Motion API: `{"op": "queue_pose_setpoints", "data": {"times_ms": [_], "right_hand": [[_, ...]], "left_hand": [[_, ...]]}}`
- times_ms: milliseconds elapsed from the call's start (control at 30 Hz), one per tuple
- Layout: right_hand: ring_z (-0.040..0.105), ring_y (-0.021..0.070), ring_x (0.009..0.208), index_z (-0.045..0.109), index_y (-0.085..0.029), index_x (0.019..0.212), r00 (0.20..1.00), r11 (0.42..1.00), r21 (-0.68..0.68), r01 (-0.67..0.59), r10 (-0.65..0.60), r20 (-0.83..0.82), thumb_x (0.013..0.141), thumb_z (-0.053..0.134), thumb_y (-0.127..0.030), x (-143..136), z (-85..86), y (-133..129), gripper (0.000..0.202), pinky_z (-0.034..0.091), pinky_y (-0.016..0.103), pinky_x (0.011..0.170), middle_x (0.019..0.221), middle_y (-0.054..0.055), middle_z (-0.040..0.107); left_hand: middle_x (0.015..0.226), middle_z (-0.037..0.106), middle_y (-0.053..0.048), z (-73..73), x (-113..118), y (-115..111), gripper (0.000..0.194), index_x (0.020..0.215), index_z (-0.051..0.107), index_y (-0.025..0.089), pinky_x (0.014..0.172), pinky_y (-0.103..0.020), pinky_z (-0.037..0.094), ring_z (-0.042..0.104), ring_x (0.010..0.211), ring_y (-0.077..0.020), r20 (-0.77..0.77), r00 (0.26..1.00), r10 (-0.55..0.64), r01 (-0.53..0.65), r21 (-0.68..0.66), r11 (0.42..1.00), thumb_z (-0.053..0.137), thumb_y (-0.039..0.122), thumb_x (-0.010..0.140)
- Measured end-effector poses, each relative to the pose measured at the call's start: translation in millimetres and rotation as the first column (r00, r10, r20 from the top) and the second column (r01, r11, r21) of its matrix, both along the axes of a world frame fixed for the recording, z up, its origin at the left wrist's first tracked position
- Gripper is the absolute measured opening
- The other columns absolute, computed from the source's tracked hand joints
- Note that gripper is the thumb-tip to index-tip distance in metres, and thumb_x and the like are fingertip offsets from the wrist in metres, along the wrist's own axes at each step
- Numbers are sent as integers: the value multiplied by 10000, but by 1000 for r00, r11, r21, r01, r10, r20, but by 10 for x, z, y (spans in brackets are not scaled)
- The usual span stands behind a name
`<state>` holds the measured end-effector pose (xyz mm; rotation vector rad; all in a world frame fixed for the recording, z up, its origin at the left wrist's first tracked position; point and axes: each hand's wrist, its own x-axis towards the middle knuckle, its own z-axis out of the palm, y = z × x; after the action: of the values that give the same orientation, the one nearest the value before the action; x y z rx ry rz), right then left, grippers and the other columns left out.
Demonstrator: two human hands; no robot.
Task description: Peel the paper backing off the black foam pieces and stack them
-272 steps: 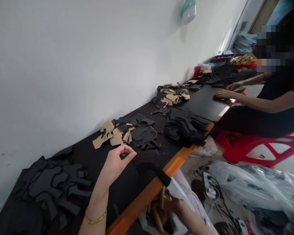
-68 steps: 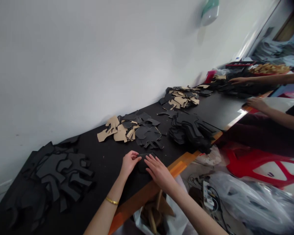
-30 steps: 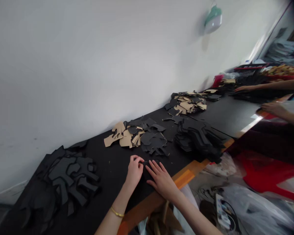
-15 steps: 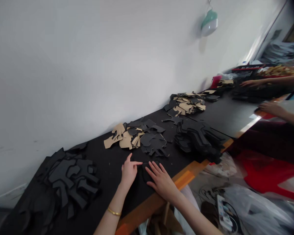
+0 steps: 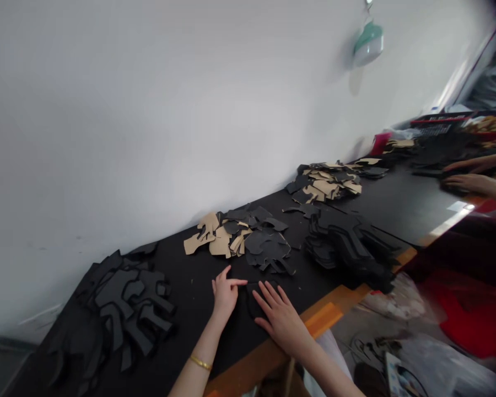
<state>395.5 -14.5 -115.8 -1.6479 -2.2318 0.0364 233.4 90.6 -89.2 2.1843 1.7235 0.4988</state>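
My right hand [image 5: 279,314] lies flat, fingers spread, on a black flat piece [image 5: 253,302] near the table's front edge. The hand covers much of that piece, and its outline blends into the black table. Just to its left, my left hand [image 5: 225,293] is open, with one finger stretched to the piece's upper left corner and another pointing away from me. Beyond my hands lies a heap of dark and tan cut scraps [image 5: 268,245]. Black cut-out pieces [image 5: 124,295] are piled on the left, and a stack of black shaped pieces [image 5: 347,237] stands on the right.
The black table [image 5: 186,298] runs along a white wall [image 5: 128,110] and has a wooden front edge [image 5: 248,361]. Farther along are another scrap heap [image 5: 326,182] and a co-worker's hands [image 5: 475,173]. A green-and-white lamp [image 5: 368,44] hangs above. Plastic bags [image 5: 442,353] lie below, right.
The view has swung slightly left, so everything sits a little farther right and lower. My hands keep nearly the same pose at the black piece. The co-worker's hands have come closer together.
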Motion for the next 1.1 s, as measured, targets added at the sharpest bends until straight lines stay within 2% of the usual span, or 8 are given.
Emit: {"op": "queue_pose_setpoints", "data": {"times_ms": [200, 300, 400, 467, 700, 833, 967, 1100], "right_hand": [[287, 296, 1376, 356, -242, 1431, 999, 1000, -16, -1, 0, -37, 850, 605, -338, 5, -5, 10, 639, 279, 528, 1093, 1506, 110, 293], [279, 297, 1379, 354, -232, 1432, 998, 999, -32, -3, 1, -67, 856, 590, -354, 8, 15, 8, 635, 266, 533, 1099, 1502, 117, 297], [271, 298, 1381, 348, -232, 1435, 997, 1000, -23, -22, 20, -80, 862, 569, -323, -11, 52, 7, 621, 255, 530, 1108, 1491, 117, 318], [281, 302, 1376, 345, -244, 1436, 998, 1000, -4, -11, 10, -70, 862, 550, -265, -33, 90, 9, 610, 260, 528, 1107, 1483, 111, 333], [261, 311, 1377, 328, -193, 1447, 993, 997, -79, 8, -17, -121, 835, 569, -288, -16, 10, -98, 664, 294, 502, 1103, 1491, 123, 299], [319, 332, 1340, 412, -141, 1406, 959, 967, -134, 219, -238, -152, 784, 532, -108, 75, -259, -197, 634, 383, 462, 1056, 1463, 165, 327], [443, 304, 1276, 557, -196, 1302, 962, 978, -95, 188, -202, -182, 717, 479, -26, 168, -319, -231, 614, 420, 444, 1031, 1368, 135, 497], [548, 232, 1195, 590, -264, 1262, 931, 969, -38, 244, -245, -270, 710, 438, -31, 214, -222, -265, 619, 462, 360, 998, 1323, 94, 563]], "left_hand": [[1371, 501, -135, 14, -76, 93, 574, 1361, 468, 184, 1071, -434, 351, 477, 1260, -243, 44, 999, 10, -13, 80, 997, 406, 41, 809], [1446, 432, -84, 95, -9, -58, 462, 1381, 433, 233, 1110, -434, 300, 370, 1348, -218, 58, 970, -237, 226, 150, 963, 336, 197, 930], [1528, 298, -8, 127, 125, -301, 470, 1434, 290, 351, 1143, -519, 178, 213, 1419, -218, -47, 815, -578, 580, 99, 809, 306, 360, 964], [1547, 237, 9, 111, 205, -419, 498, 1446, 221, 389, 1136, -559, 153, 176, 1428, -232, -107, 742, -662, 667, 22, 744, 303, 428, 956], [1546, 209, 0, -22, 258, -360, 520, 1463, 197, 327, 1147, -546, 94, 137, 1436, -227, -220, 830, -513, 517, -42, 855, 242, 426, 955], [1558, 174, -43, -44, 320, -151, 540, 1461, 254, 280, 1122, -586, 104, 108, 1436, -284, -259, 901, -347, 378, 81, 922, 312, 404, 938], [1463, 392, -162, 158, 551, 260, 501, 1385, 416, 165, 1071, -525, 285, 334, 1359, -308, -138, 980, -144, 175, 244, 954, 330, 374, 938], [1251, 584, -206, 358, 763, 676, 455, 1250, 509, 116, 978, -458, 397, 534, 1187, -320, 43, 998, 35, -42, 170, 985, 503, 357, 864]]}}
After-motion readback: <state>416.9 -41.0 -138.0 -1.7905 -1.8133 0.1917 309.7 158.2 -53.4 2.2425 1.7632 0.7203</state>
